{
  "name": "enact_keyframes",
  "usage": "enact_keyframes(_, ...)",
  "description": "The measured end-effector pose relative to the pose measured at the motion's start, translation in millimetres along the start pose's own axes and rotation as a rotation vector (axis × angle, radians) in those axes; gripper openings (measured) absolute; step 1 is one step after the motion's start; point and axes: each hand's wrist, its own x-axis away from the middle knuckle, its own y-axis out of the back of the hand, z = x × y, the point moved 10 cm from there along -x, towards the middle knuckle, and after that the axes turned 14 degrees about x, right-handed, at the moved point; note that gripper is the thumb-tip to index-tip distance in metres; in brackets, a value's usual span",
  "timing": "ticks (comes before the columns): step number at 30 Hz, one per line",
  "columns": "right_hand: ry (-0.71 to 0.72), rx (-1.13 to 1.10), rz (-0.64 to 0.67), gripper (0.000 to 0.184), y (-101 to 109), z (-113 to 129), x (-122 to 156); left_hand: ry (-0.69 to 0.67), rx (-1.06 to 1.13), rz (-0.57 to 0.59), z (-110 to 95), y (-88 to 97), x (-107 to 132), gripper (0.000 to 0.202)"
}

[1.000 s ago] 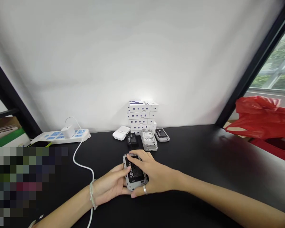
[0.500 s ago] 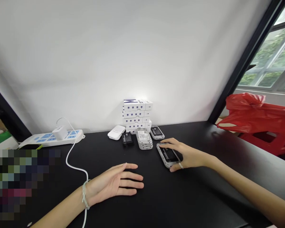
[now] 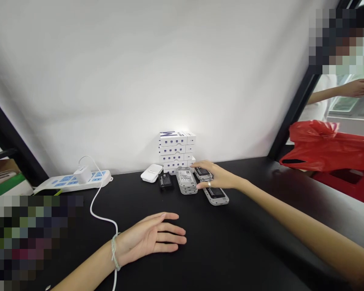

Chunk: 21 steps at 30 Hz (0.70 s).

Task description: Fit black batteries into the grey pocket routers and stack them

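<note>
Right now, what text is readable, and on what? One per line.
"M": upper face of the top box.
"3000": loose black battery; smaller letters after it, probably "mAh".
"3000": battery in the nearer open device, partly covered.
Too small or blurred: device stack label, white case lettering, remaining box print, rear device print.

A smooth, pale grey wall (image 3: pixel 139 81) rises beyond my right fingers (image 3: pixel 204 163), brightest low down, just left of straight ahead of them, and fading to dull shadow toward its sides. The black tabletop (image 3: pixel 245 234) spreads beneath my left fingers (image 3: pixel 170 227) and catches a soft sheen well to the right of both. Slanting dark posts flank the wall; past the right-hand post (image 3: pixel 297 107), far from my fingers, daylight shows through a pale-framed window (image 3: pixel 341 106).
</note>
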Motion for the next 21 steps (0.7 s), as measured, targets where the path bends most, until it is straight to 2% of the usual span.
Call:
enact_keyframes(3, 0.070, -0.013, 0.082, 0.086, -11, 14, -21, -0.002, 0.004, -0.001, 1, -0.2, 1, 0.048)
enact_keyframes(6, 0.073, -0.002, 0.127, 0.095, -18, 17, -29, -0.005, 0.008, 0.005, 0, -1.1, 2, 0.047)
enact_keyframes(10, -0.033, 0.034, 0.181, 0.109, -19, 9, -21, -0.011, 0.012, 0.011, 1, -0.5, 2, 0.046)
enact_keyframes(12, -0.051, 0.036, 0.120, 0.108, -8, 19, -13, -0.009, 0.031, 0.013, 1, 0.4, 2, 0.047)
enact_keyframes(15, 0.041, -0.008, 0.020, 0.102, 2, 63, 4, 0.014, 0.108, 0.037, 2, -0.6, 0, 0.057)
enact_keyframes(18, 0.229, -0.043, 0.041, 0.100, -8, 121, 17, 0.062, 0.188, 0.097, 3, -6.1, 0, 0.067)
enact_keyframes(21, 0.329, -0.048, 0.135, 0.087, -23, 146, 8, 0.077, 0.194, 0.127, 2, -8.2, 0, 0.062)
